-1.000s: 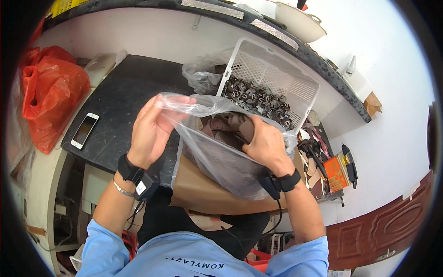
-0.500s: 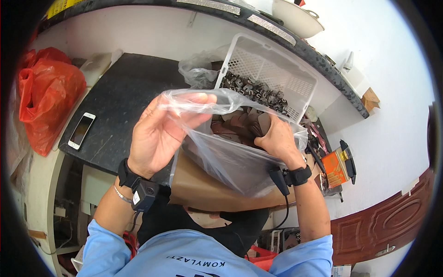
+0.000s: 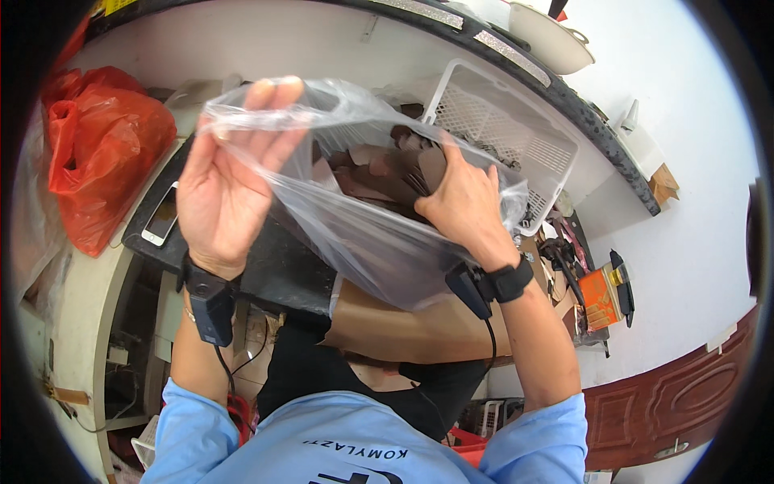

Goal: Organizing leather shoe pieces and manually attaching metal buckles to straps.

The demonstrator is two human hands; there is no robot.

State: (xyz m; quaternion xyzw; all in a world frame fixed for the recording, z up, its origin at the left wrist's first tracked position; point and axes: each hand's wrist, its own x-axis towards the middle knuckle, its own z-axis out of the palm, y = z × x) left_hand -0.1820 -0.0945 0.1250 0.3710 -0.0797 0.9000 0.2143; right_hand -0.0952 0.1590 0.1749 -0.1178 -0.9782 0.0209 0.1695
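Note:
A large clear plastic bag point(image 3: 355, 246) is stretched wide in front of me. My left hand point(image 3: 228, 181) holds its mouth at the left; the bag's rim runs across the raised, partly straight fingers. Several flat dark brown pieces point(image 3: 375, 173), which look like leather, show inside or through the bag. Over the bag's right side, my right hand point(image 3: 468, 202) is closed round a stack of these brown pieces, thumb toward me and fingertips partly hidden. A brown sheet point(image 3: 403, 323) lies beneath the bag along the table's near edge.
Behind the bag a white plastic crate point(image 3: 556, 153) stands with small dark parts in it. A phone point(image 3: 161, 218) lies on the black tabletop point(image 3: 282, 270) at left, near a red plastic bag point(image 3: 109, 161). An orange box point(image 3: 598, 298) is at the right, a shelf point(image 3: 564, 89) above.
My left hand has moved up and to the left, pulling the bag's mouth wider. My right hand has shifted slightly left and up with the brown pieces. The whole view has shifted slightly.

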